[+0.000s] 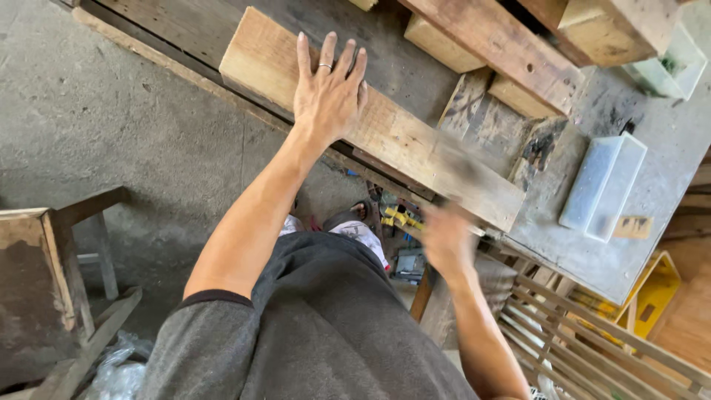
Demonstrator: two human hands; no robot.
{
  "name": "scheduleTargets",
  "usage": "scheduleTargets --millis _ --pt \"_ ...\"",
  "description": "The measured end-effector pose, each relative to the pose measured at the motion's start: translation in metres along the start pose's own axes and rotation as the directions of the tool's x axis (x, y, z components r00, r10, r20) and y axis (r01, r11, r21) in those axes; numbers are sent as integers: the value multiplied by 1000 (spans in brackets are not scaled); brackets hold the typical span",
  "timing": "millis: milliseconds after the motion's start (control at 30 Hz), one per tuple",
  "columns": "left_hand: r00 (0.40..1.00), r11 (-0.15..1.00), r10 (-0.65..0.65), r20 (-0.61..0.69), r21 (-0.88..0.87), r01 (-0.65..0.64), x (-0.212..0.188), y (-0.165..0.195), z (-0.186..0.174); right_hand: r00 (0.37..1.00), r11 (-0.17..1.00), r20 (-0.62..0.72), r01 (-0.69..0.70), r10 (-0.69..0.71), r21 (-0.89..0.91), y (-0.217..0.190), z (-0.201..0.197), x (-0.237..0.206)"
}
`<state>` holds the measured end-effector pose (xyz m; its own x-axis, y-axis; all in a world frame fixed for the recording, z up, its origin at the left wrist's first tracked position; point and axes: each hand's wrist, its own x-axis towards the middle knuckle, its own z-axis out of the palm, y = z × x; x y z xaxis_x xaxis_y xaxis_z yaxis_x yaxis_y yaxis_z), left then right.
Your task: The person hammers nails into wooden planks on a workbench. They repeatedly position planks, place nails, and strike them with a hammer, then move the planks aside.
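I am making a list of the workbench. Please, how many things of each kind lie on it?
Long wooden plank under the left hand: 1
Other wooden beams and blocks at the far edge: at least 4, some cut off
White plastic trays: 2
Total: at least 7

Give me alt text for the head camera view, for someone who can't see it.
Seen from above, a person's left hand lies flat, fingers spread, on a long wooden plank on a workbench. The right hand, blurred, is at the plank's near edge; a translucent plastic box sits beside it.
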<state>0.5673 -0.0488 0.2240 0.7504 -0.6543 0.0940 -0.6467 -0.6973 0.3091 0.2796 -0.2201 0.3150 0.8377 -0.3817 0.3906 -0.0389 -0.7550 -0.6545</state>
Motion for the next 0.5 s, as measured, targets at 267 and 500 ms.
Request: scheduleTargets --millis 267,500 --pt "1000 1000 7 23 0 -7 5 -1 0 952 938 206 -271 227 217 -20 -25 4" --pt "999 999 6 -35 -38 -7 -3 -5 13 895 923 352 -142 274 -358 9 31 -11"
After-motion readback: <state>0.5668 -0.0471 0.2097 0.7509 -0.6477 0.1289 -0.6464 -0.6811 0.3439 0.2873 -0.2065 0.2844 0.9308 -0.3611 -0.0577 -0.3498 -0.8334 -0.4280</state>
